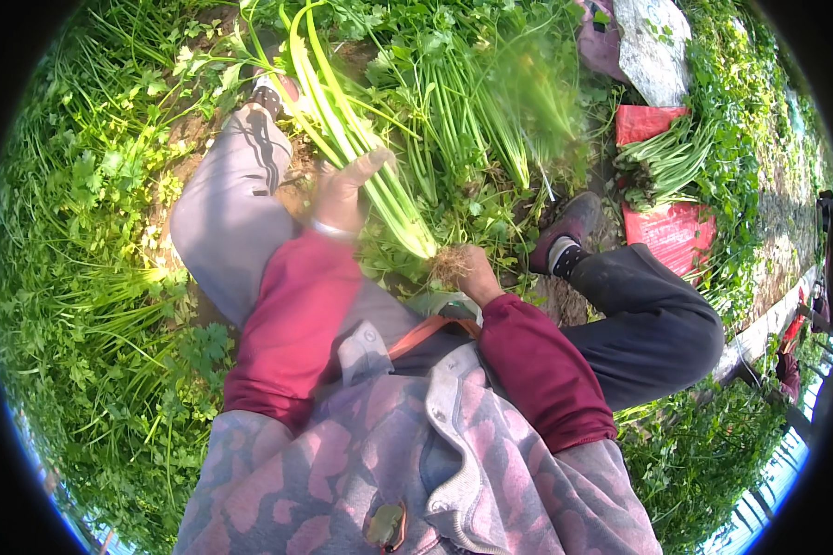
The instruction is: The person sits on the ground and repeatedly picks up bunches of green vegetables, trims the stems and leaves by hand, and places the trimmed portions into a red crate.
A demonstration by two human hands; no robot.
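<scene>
**Patterned coat (333,472) below a bunch of celery (397,205)**

Nearest the camera, the coat spreads below the celery, and its red sleeves (546,365) reach up on either side of the bunch. The left hand (341,196) is wrapped around the celery's stalks, thumb laid across them. The right hand (478,276) is at the celery's lower end, beside the roots (448,265); its fingers are partly hidden, so I cannot tell whether they grip. Loose celery (446,102) lies just right of the bunch; farther right, green stems (674,157) rest on a red sheet (671,239).
</scene>
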